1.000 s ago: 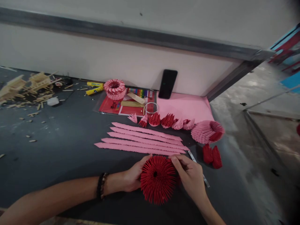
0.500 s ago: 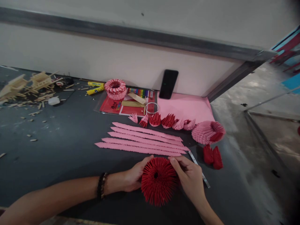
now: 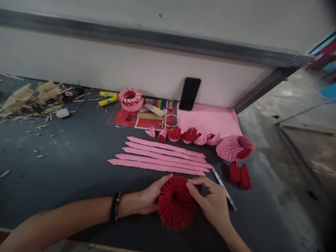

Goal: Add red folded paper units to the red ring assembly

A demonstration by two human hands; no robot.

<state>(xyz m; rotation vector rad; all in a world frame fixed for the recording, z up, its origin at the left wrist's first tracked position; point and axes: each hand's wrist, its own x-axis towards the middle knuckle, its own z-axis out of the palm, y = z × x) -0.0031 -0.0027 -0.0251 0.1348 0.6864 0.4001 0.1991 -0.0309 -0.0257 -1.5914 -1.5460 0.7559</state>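
A round red piece of folded-paper origami (image 3: pixel 177 206), spiky and with a dark hole at its middle, is held low over the near part of the dark table. My left hand (image 3: pixel 152 196) grips it from the left, thumb on its upper edge and the other fingers hidden behind. On the upper right, my right hand (image 3: pixel 210 197) has thumb and forefinger closed on the piece's rim. Just beyond lie several long pink folded-paper strips (image 3: pixel 162 157). A metal ruler-like strip (image 3: pixel 224 190) rests right of the right hand.
Small pink and red paper pieces (image 3: pixel 189 135) line up beyond the strips. A larger pink one (image 3: pixel 233 148) and two red ones (image 3: pixel 240 175) sit right. A phone (image 3: pixel 190 93) leans on the wall. Glue sticks (image 3: pixel 108 100), a paper ring (image 3: pixel 130 99) and wooden scraps (image 3: pixel 39 101) lie left.
The right thumb and forefinger have shifted slightly left and down over the red piece's rim. The left hand keeps its grip. The whole view has shifted very slightly.
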